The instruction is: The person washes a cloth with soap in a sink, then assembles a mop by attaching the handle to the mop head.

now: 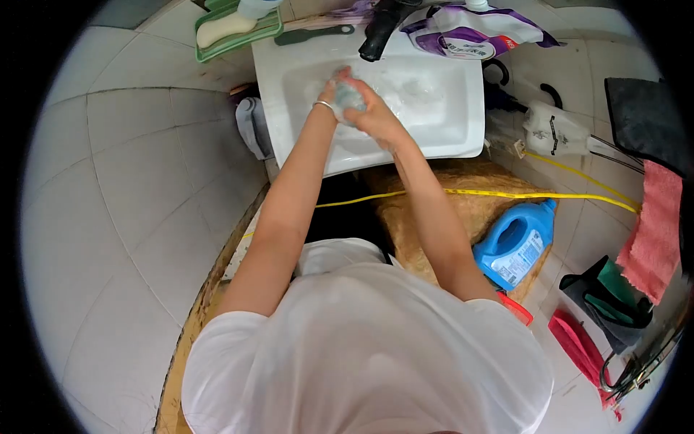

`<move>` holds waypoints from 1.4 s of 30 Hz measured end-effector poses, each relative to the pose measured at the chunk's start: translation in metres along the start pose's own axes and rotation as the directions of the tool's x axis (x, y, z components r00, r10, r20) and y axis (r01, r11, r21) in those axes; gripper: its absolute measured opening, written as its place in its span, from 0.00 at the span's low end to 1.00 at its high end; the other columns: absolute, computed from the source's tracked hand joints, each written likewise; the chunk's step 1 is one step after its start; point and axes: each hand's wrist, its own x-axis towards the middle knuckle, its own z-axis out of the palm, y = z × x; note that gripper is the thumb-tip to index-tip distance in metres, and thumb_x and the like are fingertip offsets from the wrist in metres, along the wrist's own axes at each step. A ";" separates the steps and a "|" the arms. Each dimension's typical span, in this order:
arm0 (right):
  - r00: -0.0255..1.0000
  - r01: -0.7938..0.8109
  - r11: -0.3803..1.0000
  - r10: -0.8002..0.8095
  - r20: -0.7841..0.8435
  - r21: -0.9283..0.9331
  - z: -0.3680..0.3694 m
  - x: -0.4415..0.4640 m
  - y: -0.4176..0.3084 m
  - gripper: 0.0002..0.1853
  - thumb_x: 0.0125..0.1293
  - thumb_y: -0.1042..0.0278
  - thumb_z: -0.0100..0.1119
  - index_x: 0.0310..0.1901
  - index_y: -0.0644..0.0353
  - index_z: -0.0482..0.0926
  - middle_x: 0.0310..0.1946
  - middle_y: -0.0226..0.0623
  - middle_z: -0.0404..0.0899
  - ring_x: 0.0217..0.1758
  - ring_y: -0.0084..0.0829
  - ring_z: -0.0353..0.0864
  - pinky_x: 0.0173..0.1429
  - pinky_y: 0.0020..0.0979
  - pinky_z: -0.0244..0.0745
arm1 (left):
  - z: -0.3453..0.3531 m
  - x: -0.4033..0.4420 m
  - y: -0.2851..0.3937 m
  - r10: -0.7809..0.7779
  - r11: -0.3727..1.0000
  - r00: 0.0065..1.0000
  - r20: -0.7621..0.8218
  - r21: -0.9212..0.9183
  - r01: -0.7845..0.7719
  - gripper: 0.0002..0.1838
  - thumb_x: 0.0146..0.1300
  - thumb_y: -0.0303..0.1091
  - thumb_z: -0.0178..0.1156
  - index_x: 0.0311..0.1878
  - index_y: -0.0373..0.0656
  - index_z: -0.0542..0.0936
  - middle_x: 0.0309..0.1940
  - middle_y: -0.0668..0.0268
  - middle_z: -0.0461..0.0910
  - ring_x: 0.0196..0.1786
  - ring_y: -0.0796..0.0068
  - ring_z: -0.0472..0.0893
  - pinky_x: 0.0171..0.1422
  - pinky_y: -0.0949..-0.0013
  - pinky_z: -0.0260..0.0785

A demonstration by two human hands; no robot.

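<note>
Both my hands are over the left part of the white sink (448,130). Between them is a clear, pale greenish rounded thing (348,100), possibly a glass; its exact kind is hard to make out. My left hand (331,92), with a light bracelet at its wrist, grips it from the left and is partly hidden behind it. The fingers of my right hand (373,116) curl against it from the right. A black faucet (383,32) hangs over the basin's back edge, above and to the right of my hands.
On the sink's back ledge lie a grey-green long-handled tool (311,34) and a purple-white pouch (470,32). A green soap dish (271,29) holds a pale soap bar (225,30). At lower right are a blue detergent jug (515,242), a yellow hose (506,194) and hanging cloths (654,224).
</note>
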 end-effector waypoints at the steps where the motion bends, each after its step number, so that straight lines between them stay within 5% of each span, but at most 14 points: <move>1: 0.996 0.089 0.996 -0.089 -0.012 -0.005 0.011 -0.007 0.002 0.32 0.50 0.73 0.58 0.61 0.55 0.64 0.53 0.41 0.70 0.57 0.36 0.68 0.57 0.32 0.65 | 0.001 -0.009 -0.001 0.002 1.000 0.999 0.042 0.025 -0.003 0.24 0.57 0.48 0.60 0.52 0.45 0.70 0.43 0.63 0.73 0.42 0.66 0.74 0.45 0.63 0.71; 6: 0.904 0.352 0.848 -0.418 -0.092 -0.395 0.048 -0.025 0.000 0.29 0.50 0.70 0.60 0.57 0.52 0.67 0.51 0.50 0.69 0.56 0.48 0.69 0.58 0.36 0.66 | -0.005 -0.018 -0.002 0.031 0.997 0.963 0.268 -0.071 -0.013 0.17 0.58 0.45 0.59 0.45 0.46 0.73 0.32 0.66 0.76 0.32 0.68 0.77 0.39 0.65 0.72; 15: 0.807 0.068 0.648 -0.482 -0.340 -0.759 0.038 -0.024 -0.002 0.20 0.54 0.67 0.59 0.50 0.56 0.70 0.31 0.52 0.78 0.34 0.55 0.77 0.39 0.46 0.73 | -0.010 -0.007 -0.026 0.202 0.939 0.809 0.552 -0.345 0.000 0.14 0.63 0.36 0.53 0.50 0.43 0.73 0.38 0.64 0.77 0.37 0.70 0.78 0.47 0.71 0.73; 20: 0.854 -0.394 0.640 -0.009 -0.519 -0.660 -0.051 0.016 0.029 0.26 0.62 0.47 0.44 0.46 0.65 0.75 0.36 0.57 0.78 0.41 0.54 0.78 0.48 0.45 0.72 | 0.003 -0.029 -0.041 0.091 0.996 0.943 0.320 -0.048 -0.080 0.10 0.61 0.40 0.57 0.39 0.45 0.75 0.34 0.69 0.76 0.35 0.77 0.76 0.39 0.71 0.72; 24: 0.836 -0.348 0.678 -0.088 -0.541 -0.648 -0.091 0.019 0.055 0.32 0.65 0.42 0.36 0.50 0.66 0.73 0.46 0.60 0.74 0.54 0.52 0.71 0.55 0.47 0.66 | -0.013 -0.011 -0.034 0.073 0.951 0.992 0.102 0.292 -0.100 0.17 0.59 0.39 0.59 0.47 0.41 0.73 0.39 0.63 0.76 0.43 0.69 0.77 0.48 0.69 0.71; 26: 0.886 -0.295 0.394 -0.230 -0.404 -0.871 -0.111 0.034 0.090 0.31 0.65 0.41 0.38 0.55 0.59 0.72 0.57 0.54 0.67 0.64 0.50 0.59 0.60 0.51 0.60 | -0.031 0.001 -0.037 0.705 -0.023 0.642 0.302 0.914 -0.405 0.22 0.58 0.40 0.59 0.53 0.41 0.70 0.46 0.57 0.74 0.51 0.61 0.74 0.50 0.65 0.70; 30: 0.991 -0.103 0.061 0.089 -0.098 -0.993 -0.091 0.031 0.091 0.28 0.64 0.41 0.40 0.62 0.44 0.66 0.66 0.50 0.53 0.68 0.51 0.50 0.63 0.58 0.53 | -0.022 -0.009 -0.037 0.550 -0.477 0.781 0.295 0.879 0.004 0.24 0.57 0.40 0.58 0.57 0.48 0.69 0.58 0.54 0.66 0.58 0.53 0.69 0.55 0.63 0.69; 31: 0.939 -0.314 0.318 0.242 -0.244 -0.894 -0.094 0.042 0.085 0.27 0.65 0.45 0.40 0.62 0.48 0.66 0.66 0.50 0.51 0.70 0.50 0.47 0.63 0.59 0.51 | -0.021 -0.003 -0.037 0.547 -0.479 0.782 0.297 0.878 0.002 0.24 0.57 0.40 0.58 0.57 0.48 0.69 0.58 0.54 0.66 0.58 0.53 0.69 0.55 0.63 0.69; 33: 0.904 -0.391 0.066 0.218 -0.369 -0.918 -0.059 0.062 0.114 0.26 0.65 0.49 0.40 0.61 0.52 0.67 0.65 0.46 0.56 0.70 0.48 0.48 0.62 0.61 0.53 | -0.021 0.012 -0.035 0.405 -0.620 0.900 0.160 0.772 0.142 0.22 0.58 0.41 0.55 0.56 0.48 0.71 0.61 0.53 0.65 0.60 0.57 0.68 0.55 0.63 0.70; 35: 0.958 -0.207 -0.227 0.149 -0.244 -0.952 -0.049 0.056 0.115 0.23 0.66 0.56 0.40 0.58 0.58 0.70 0.65 0.41 0.59 0.70 0.44 0.51 0.64 0.50 0.58 | -0.026 0.027 -0.034 0.372 -0.625 0.913 0.168 0.773 0.113 0.20 0.58 0.41 0.55 0.54 0.50 0.74 0.63 0.55 0.62 0.61 0.56 0.67 0.57 0.63 0.68; 37: 0.955 -0.297 0.019 -0.001 -0.297 -0.955 -0.067 0.062 0.123 0.24 0.65 0.56 0.40 0.58 0.58 0.70 0.65 0.42 0.59 0.69 0.44 0.52 0.64 0.46 0.59 | -0.037 0.040 -0.043 0.335 -0.625 0.928 0.166 0.776 0.087 0.18 0.57 0.42 0.55 0.51 0.52 0.76 0.65 0.57 0.60 0.62 0.55 0.66 0.60 0.63 0.66; 38: 0.915 -0.330 0.273 -0.141 -0.377 -0.904 -0.075 0.069 0.127 0.24 0.65 0.57 0.40 0.59 0.58 0.69 0.65 0.43 0.60 0.69 0.44 0.53 0.65 0.42 0.60 | -0.042 0.050 -0.046 0.451 -0.477 0.865 0.218 0.879 0.027 0.21 0.57 0.44 0.54 0.55 0.53 0.73 0.66 0.57 0.58 0.64 0.56 0.64 0.63 0.63 0.62; 39: 0.939 -0.342 -0.131 -0.090 -0.332 -0.931 -0.068 0.071 0.118 0.24 0.64 0.62 0.42 0.61 0.57 0.66 0.63 0.44 0.62 0.68 0.41 0.55 0.63 0.40 0.63 | -0.040 0.053 -0.044 0.565 -0.326 0.788 0.245 0.944 -0.059 0.24 0.57 0.46 0.53 0.59 0.54 0.71 0.67 0.56 0.57 0.66 0.56 0.62 0.67 0.62 0.57; 42: 0.949 -0.163 0.044 -0.266 -0.169 -0.986 -0.068 0.056 0.119 0.27 0.59 0.64 0.49 0.62 0.60 0.64 0.59 0.48 0.66 0.65 0.39 0.60 0.60 0.38 0.66 | -0.031 0.055 -0.041 0.523 0.109 0.852 0.017 0.990 -0.087 0.32 0.57 0.51 0.52 0.65 0.49 0.63 0.68 0.56 0.55 0.69 0.59 0.56 0.71 0.63 0.48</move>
